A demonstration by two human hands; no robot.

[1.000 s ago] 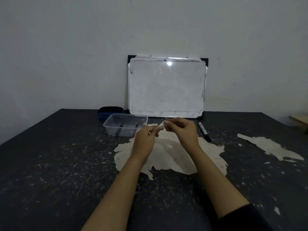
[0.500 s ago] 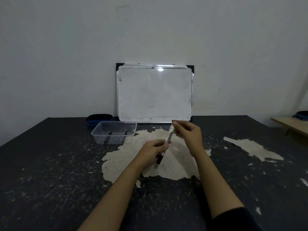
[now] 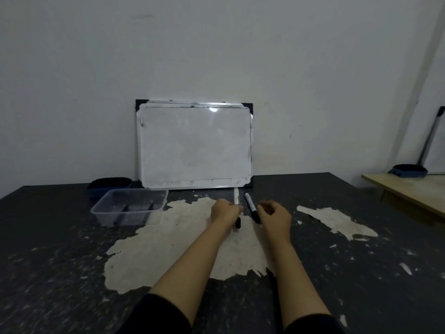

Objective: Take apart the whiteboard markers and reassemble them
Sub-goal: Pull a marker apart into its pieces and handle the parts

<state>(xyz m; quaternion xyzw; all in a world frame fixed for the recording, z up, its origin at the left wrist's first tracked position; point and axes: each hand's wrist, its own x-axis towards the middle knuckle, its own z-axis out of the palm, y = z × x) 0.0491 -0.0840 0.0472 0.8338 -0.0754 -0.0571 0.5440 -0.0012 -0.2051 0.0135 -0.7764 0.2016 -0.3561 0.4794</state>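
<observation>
My left hand [image 3: 225, 212] grips a white whiteboard marker [image 3: 236, 196] near its lower end; the white barrel points away toward the wall and its black cap sticks out below my fingers. A second marker [image 3: 250, 205], black, lies on the table just to the right, between my hands. My right hand [image 3: 274, 216] hovers beside that black marker with fingers loosely curled and nothing in them. More markers lie inside the clear plastic container [image 3: 106, 208] at the left.
A whiteboard [image 3: 195, 145] leans on the wall behind the dark table [image 3: 60, 261], whose top has large peeled pale patches. A dark blue tub [image 3: 108, 185] sits behind the container. A wooden shelf [image 3: 409, 191] with a blue object stands at the right.
My right hand has let go of the white marker's upper end and moved right and down. My left hand has lowered the marker toward the table. The view has tilted up.
</observation>
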